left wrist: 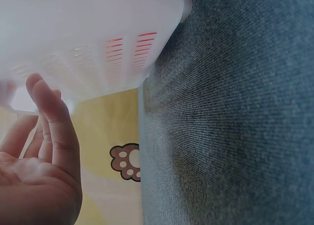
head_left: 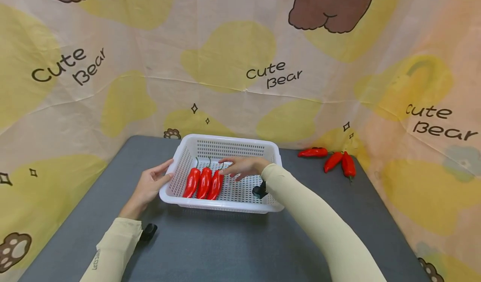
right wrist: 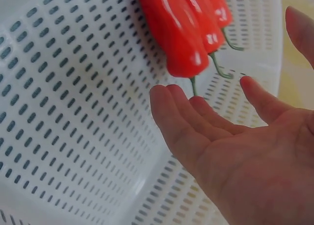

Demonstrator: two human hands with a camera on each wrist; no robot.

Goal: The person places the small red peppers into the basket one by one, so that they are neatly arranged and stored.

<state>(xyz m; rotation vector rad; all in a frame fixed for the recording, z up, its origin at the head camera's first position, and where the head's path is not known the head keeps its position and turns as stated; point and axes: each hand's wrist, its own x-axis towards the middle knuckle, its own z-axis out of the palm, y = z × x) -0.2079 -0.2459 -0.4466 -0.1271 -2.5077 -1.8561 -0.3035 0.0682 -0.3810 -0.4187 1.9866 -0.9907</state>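
A white plastic basket [head_left: 240,206] with slotted walls stands on the grey table. Three glossy red chili peppers lie side by side in its left half: the left pepper [head_left: 191,183], the middle pepper [head_left: 204,183] and the right pepper [head_left: 216,185], green stems pointing to the far side. My left hand [head_left: 148,186] holds the basket's left rim; in the left wrist view its fingers [left wrist: 63,132] lie against the outside. Inside the basket, my right hand [head_left: 243,166] hovers beside the stem end of the right pepper [right wrist: 189,61], fingers loosely extended and holding nothing.
Three more red peppers lie at the table's far right: one pepper [head_left: 315,152] at the back, then a second pepper [head_left: 333,161] and a third pepper [head_left: 348,165] beside it. A printed cloth [head_left: 225,56] hangs behind and along both sides of the table [head_left: 218,248].
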